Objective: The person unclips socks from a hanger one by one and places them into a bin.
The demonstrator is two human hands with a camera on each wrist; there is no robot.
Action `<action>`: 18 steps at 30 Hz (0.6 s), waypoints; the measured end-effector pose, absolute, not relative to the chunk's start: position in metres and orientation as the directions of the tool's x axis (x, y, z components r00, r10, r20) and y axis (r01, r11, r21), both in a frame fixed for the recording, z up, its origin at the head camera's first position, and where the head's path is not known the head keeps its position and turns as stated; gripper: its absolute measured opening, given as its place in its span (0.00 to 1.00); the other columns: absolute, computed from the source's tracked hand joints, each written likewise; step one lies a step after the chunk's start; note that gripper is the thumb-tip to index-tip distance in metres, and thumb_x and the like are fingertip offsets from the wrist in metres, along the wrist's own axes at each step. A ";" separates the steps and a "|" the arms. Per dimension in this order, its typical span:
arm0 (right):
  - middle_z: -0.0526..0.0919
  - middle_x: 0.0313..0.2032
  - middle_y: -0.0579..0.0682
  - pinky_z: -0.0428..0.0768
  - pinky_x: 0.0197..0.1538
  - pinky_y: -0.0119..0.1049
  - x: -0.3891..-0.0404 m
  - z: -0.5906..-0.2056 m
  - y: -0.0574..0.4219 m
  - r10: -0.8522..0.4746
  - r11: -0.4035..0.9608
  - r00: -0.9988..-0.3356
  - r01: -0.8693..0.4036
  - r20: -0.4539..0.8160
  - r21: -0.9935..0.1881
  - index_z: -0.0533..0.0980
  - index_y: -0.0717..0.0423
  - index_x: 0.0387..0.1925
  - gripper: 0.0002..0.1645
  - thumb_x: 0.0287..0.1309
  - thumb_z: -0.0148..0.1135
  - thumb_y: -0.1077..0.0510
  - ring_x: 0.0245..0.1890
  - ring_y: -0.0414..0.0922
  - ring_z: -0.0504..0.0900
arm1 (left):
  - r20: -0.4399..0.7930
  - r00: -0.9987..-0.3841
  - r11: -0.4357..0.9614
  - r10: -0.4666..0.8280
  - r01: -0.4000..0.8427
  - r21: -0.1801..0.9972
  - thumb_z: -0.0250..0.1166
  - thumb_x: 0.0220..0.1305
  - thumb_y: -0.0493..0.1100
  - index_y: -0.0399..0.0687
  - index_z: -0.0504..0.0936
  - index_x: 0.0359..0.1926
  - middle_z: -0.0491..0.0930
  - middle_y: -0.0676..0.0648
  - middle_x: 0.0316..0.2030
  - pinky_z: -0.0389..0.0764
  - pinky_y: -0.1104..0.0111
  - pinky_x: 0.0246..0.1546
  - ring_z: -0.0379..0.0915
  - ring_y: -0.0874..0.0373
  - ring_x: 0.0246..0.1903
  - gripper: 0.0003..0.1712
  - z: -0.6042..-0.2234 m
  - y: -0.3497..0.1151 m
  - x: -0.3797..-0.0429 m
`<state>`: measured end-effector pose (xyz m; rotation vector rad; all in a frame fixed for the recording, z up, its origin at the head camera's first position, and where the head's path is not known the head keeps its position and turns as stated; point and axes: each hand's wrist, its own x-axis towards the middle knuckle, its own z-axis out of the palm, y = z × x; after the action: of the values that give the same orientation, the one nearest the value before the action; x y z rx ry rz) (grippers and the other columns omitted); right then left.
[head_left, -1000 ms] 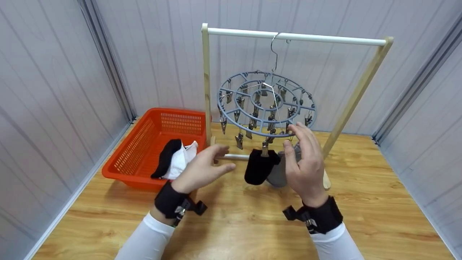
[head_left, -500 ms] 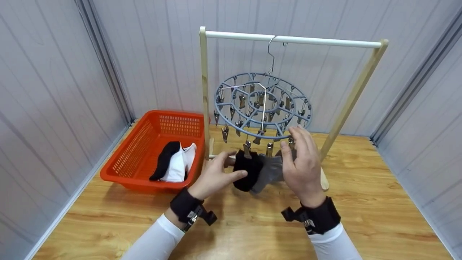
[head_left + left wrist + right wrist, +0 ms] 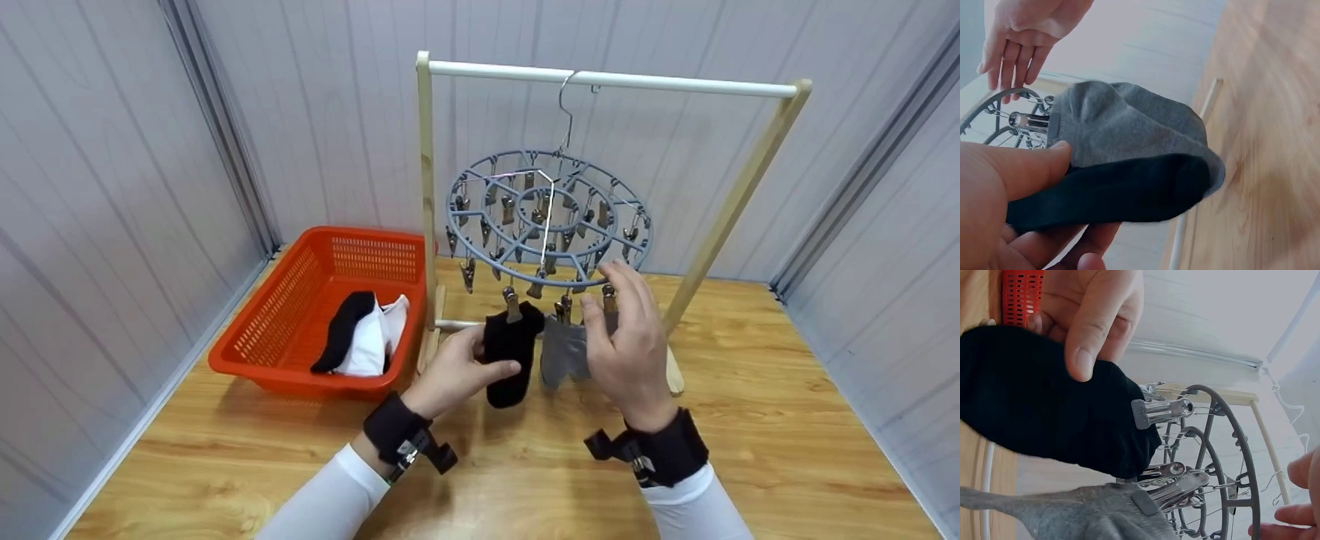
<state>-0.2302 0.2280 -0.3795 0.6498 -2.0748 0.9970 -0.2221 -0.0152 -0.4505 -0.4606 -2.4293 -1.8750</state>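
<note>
A black sock (image 3: 510, 356) hangs from a metal clip (image 3: 512, 306) on the round grey clip hanger (image 3: 499, 264). My left hand (image 3: 457, 367) pinches its side, thumb in front and fingers behind, as the right wrist view shows with the sock (image 3: 1044, 399) and clip (image 3: 1162, 412). Close by on the right hangs a grey sock (image 3: 564, 352), also clipped; the left wrist view shows the grey fabric (image 3: 1123, 118) behind the black. My right hand (image 3: 628, 345) is held up at the hanger's front right rim, fingers extended, partly hiding grey fabric. Whether it touches the rim I cannot tell.
An orange basket (image 3: 262, 375) stands at left, holding a black sock (image 3: 349, 326) and white fabric (image 3: 367, 345). The hanger hooks over the white bar (image 3: 667, 82) of a wooden-legged rack (image 3: 739, 210). Several clips dangle from the rings. Panelled walls enclose the wooden surface (image 3: 787, 420).
My left hand has moved right from beside the basket and taken hold of the black sock. The hanger has turned, carrying the black sock leftward. My right hand has barely moved.
</note>
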 end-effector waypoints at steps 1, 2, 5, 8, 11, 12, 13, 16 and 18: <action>0.76 0.74 0.68 0.62 0.82 0.60 -0.230 -0.379 0.228 -0.126 0.564 -0.594 -0.702 0.794 -0.435 0.74 0.70 0.72 0.27 0.79 0.63 0.61 0.78 0.64 0.70 | 0.213 -0.955 0.231 0.205 0.259 0.938 0.81 0.67 0.42 0.38 0.85 0.62 0.90 0.44 0.49 0.87 0.56 0.52 0.86 0.52 0.48 0.26 -0.451 -0.015 -0.222; 0.76 0.73 0.68 0.62 0.82 0.60 -0.231 -0.379 0.227 -0.131 0.560 -0.582 -0.712 0.803 -0.424 0.75 0.70 0.72 0.27 0.79 0.63 0.61 0.77 0.64 0.70 | 0.216 -0.955 0.232 0.203 0.261 0.937 0.81 0.67 0.41 0.37 0.86 0.61 0.91 0.44 0.48 0.87 0.56 0.51 0.86 0.52 0.48 0.25 -0.451 -0.014 -0.222; 0.79 0.71 0.67 0.63 0.82 0.57 -0.232 -0.379 0.225 -0.117 0.532 -0.516 -0.754 0.848 -0.385 0.77 0.71 0.69 0.25 0.76 0.65 0.63 0.75 0.65 0.73 | 0.220 -0.956 0.230 0.192 0.262 0.937 0.81 0.67 0.39 0.37 0.87 0.61 0.91 0.44 0.49 0.87 0.56 0.51 0.86 0.52 0.48 0.24 -0.451 -0.013 -0.222; 0.84 0.63 0.65 0.69 0.79 0.50 -0.232 -0.377 0.222 -0.088 0.483 -0.409 -0.815 0.908 -0.320 0.80 0.71 0.64 0.22 0.73 0.66 0.65 0.68 0.63 0.79 | 0.220 -0.957 0.215 0.190 0.259 0.942 0.80 0.67 0.39 0.38 0.87 0.60 0.91 0.44 0.49 0.87 0.55 0.52 0.86 0.52 0.48 0.23 -0.450 -0.012 -0.221; 0.89 0.53 0.62 0.77 0.69 0.41 -0.231 -0.377 0.219 -0.089 0.421 -0.300 -0.876 0.950 -0.237 0.84 0.70 0.57 0.17 0.69 0.66 0.66 0.55 0.59 0.85 | 0.221 -0.954 0.201 0.205 0.261 0.944 0.79 0.68 0.39 0.39 0.87 0.59 0.91 0.45 0.49 0.87 0.55 0.54 0.86 0.53 0.49 0.21 -0.448 -0.011 -0.218; 0.90 0.50 0.62 0.79 0.66 0.39 -0.231 -0.377 0.219 -0.103 0.405 -0.275 -0.889 0.956 -0.213 0.85 0.70 0.55 0.16 0.69 0.66 0.66 0.51 0.58 0.86 | 0.223 -0.951 0.196 0.212 0.265 0.944 0.79 0.68 0.39 0.39 0.87 0.58 0.91 0.45 0.49 0.86 0.54 0.54 0.86 0.53 0.49 0.20 -0.447 -0.011 -0.217; 0.90 0.48 0.61 0.80 0.63 0.37 -0.230 -0.378 0.218 -0.121 0.394 -0.261 -0.898 0.958 -0.195 0.85 0.69 0.54 0.16 0.69 0.66 0.66 0.48 0.58 0.87 | 0.228 -0.949 0.193 0.218 0.271 0.943 0.79 0.68 0.39 0.39 0.87 0.58 0.91 0.46 0.49 0.86 0.54 0.55 0.86 0.53 0.49 0.20 -0.447 -0.011 -0.216; 0.91 0.46 0.59 0.82 0.59 0.36 -0.230 -0.381 0.217 -0.173 0.403 -0.278 -0.895 0.945 -0.190 0.86 0.68 0.54 0.15 0.70 0.66 0.66 0.45 0.55 0.87 | 0.228 -0.946 0.191 0.232 0.274 0.943 0.79 0.69 0.40 0.40 0.88 0.58 0.91 0.46 0.49 0.85 0.53 0.56 0.86 0.54 0.49 0.20 -0.444 -0.010 -0.214; 0.90 0.47 0.58 0.82 0.57 0.36 -0.230 -0.384 0.217 -0.200 0.430 -0.324 -0.877 0.925 -0.214 0.86 0.68 0.56 0.16 0.72 0.66 0.65 0.45 0.54 0.88 | 0.229 -0.942 0.184 0.243 0.277 0.943 0.79 0.70 0.41 0.40 0.88 0.58 0.91 0.46 0.49 0.86 0.54 0.55 0.86 0.54 0.49 0.20 -0.443 -0.010 -0.214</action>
<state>-0.2296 0.2169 -0.3840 0.9282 -1.7822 0.9429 -0.2136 -0.0098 -0.4430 -0.5265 -2.3967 -1.9181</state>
